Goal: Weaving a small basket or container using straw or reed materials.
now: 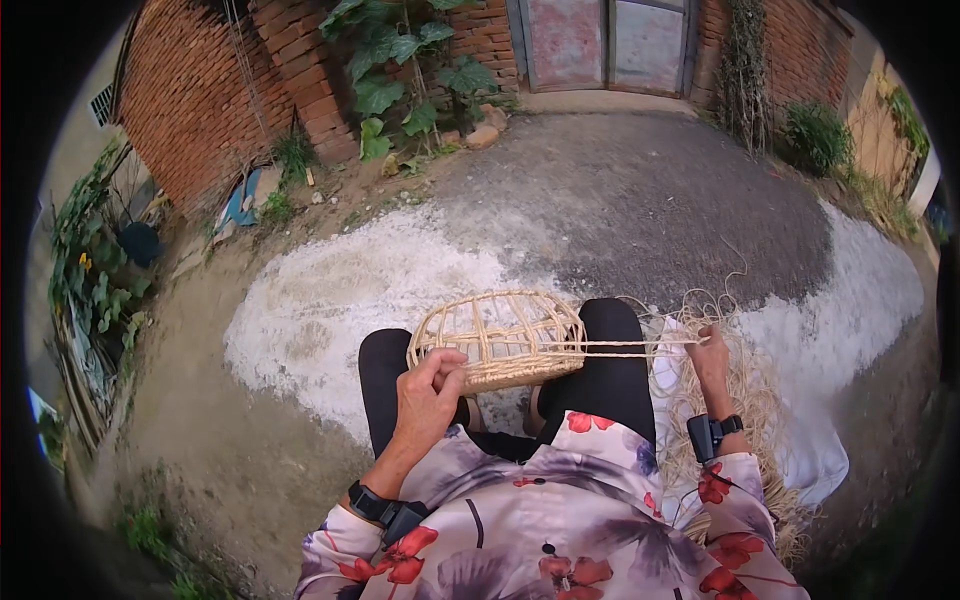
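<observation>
An open-weave basket (500, 325) of pale straw-coloured cord rests across my knees, its more tightly woven side toward me. My left hand (430, 392) grips the near left edge of the basket, fingers bent over the rim. Two strands of cord (630, 349) run taut from the basket's right end to my right hand (709, 352), which is closed on them out to the right, beyond my right knee. Below that hand a loose tangle of the same cord (765, 410) lies on a white sheet (815, 450).
Pale and dark grey paving (640, 190) spreads ahead. Farther off stand brick walls (205, 110), a double door (605, 45) and a broad-leaved plant (385, 85). Loose loops of cord (705, 300) curl up near my right hand.
</observation>
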The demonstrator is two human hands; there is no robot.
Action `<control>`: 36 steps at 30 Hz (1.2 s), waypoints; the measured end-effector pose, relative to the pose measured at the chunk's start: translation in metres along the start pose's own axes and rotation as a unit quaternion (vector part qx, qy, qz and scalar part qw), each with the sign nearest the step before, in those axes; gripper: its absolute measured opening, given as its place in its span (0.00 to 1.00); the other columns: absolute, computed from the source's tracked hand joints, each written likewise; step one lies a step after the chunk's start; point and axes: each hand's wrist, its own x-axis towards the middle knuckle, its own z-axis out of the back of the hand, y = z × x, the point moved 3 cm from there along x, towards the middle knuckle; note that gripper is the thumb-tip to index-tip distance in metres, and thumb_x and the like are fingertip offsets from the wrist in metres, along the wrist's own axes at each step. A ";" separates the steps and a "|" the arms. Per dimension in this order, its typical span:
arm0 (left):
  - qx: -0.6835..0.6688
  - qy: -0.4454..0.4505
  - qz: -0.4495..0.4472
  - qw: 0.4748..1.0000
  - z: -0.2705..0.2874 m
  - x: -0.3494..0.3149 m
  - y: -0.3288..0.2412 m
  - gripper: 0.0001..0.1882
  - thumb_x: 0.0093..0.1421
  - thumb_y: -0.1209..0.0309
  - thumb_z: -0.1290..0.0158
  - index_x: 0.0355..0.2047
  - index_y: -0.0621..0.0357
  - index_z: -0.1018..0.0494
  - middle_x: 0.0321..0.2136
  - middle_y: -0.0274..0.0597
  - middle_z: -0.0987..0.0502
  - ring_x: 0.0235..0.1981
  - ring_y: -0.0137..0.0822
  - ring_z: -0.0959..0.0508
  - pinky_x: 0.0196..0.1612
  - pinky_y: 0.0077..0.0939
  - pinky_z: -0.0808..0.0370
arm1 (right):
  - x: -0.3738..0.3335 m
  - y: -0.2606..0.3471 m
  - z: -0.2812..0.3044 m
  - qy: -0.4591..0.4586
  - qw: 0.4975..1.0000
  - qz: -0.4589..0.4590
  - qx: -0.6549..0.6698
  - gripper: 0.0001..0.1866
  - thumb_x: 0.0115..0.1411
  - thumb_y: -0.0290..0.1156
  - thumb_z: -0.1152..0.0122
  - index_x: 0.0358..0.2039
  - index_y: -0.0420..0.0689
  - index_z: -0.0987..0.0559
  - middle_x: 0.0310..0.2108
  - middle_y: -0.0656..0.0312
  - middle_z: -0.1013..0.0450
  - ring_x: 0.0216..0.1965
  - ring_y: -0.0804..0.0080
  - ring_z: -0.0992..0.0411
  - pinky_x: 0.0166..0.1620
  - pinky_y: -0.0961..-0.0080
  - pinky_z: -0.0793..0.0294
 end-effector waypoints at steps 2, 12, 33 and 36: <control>-0.006 -0.013 -0.008 1.000 0.006 -0.004 0.004 0.06 0.56 0.77 0.45 0.35 0.63 0.24 0.17 0.36 0.25 0.17 0.21 0.29 0.23 0.20 0.31 | 0.016 -0.099 0.036 -0.082 0.986 -0.093 -0.113 0.17 0.48 0.39 0.40 0.34 0.40 0.22 0.27 0.46 0.23 0.31 0.46 0.25 0.39 0.57 0.28; 0.232 0.363 -0.161 0.888 -0.006 -0.070 0.013 0.19 0.64 0.53 0.53 0.41 0.53 0.23 0.34 0.39 0.21 0.43 0.37 0.25 0.48 0.36 0.36 | -0.062 -0.004 0.051 0.175 0.969 0.024 0.173 0.18 0.63 0.42 0.43 0.36 0.36 0.22 0.23 0.62 0.26 0.24 0.79 0.30 0.29 0.80 0.31; -0.401 0.577 -0.095 0.705 0.116 -0.118 -0.115 0.10 0.66 0.74 0.51 0.38 0.72 0.27 0.32 0.54 0.26 0.30 0.50 0.24 0.30 0.34 0.28 | -0.182 0.318 0.111 0.540 0.605 0.550 0.200 0.37 0.44 0.55 0.29 0.47 0.39 0.22 0.46 0.56 0.26 0.45 0.58 0.26 0.54 0.62 0.37; -0.422 0.592 -0.113 0.677 0.109 -0.120 -0.117 0.10 0.66 0.72 0.51 0.35 0.70 0.28 0.29 0.51 0.28 0.30 0.49 0.26 0.32 0.35 0.30 | -0.226 0.304 0.095 0.715 0.453 0.447 0.290 0.29 0.54 0.45 0.33 0.50 0.38 0.28 0.48 0.53 0.32 0.43 0.55 0.29 0.47 0.65 0.32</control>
